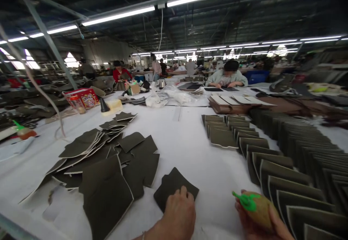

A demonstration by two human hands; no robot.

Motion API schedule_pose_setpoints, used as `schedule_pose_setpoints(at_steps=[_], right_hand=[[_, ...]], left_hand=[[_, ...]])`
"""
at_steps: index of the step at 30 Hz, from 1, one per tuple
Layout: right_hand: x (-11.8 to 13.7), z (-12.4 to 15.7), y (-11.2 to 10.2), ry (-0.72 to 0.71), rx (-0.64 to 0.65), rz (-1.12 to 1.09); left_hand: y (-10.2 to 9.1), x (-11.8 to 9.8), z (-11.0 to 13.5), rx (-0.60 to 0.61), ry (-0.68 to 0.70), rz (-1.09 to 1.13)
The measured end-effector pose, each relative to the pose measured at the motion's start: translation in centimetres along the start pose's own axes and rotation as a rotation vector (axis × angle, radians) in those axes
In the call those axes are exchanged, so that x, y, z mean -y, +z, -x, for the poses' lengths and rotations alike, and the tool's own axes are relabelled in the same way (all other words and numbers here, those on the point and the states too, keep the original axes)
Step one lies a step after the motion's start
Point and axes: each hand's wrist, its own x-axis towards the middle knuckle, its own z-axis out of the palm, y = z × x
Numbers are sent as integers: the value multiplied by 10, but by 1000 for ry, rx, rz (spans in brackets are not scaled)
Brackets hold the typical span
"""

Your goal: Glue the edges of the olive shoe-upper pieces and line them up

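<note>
My left hand [178,211] rests with bent fingers on a small dark olive cut piece [174,183] that lies flat on the white table. Its fingertips press the piece down near its right side. On the right, my right hand [246,218] is closed around a squeeze glue bottle [261,211], brownish with a bright green cap and nozzle. The nozzle points left, apart from the piece. To the left of my left hand spreads a loose pile of dark olive pieces [104,193] with pale edges.
Rows of overlapping dark pieces [288,193] run along the right. Brown stacks with white tops [228,106] stand farther back. A second glue bottle [25,131], a red box [84,98] and a dark cone [104,105] are at left. Across the table, a person [228,77] works.
</note>
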Motion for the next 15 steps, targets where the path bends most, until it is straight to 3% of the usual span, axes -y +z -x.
schedule_pose_setpoints(at_steps=[4,9,15], right_hand=[[0,15,12,-50,57,-22],[-4,17,7,-92,120,34],[-7,22,12,-110,157,102]], left_hand=[[18,2,4,-36,-42,-8],[12,5,2,22,-88,-44],[10,-5,-11,-18,-37,-139]])
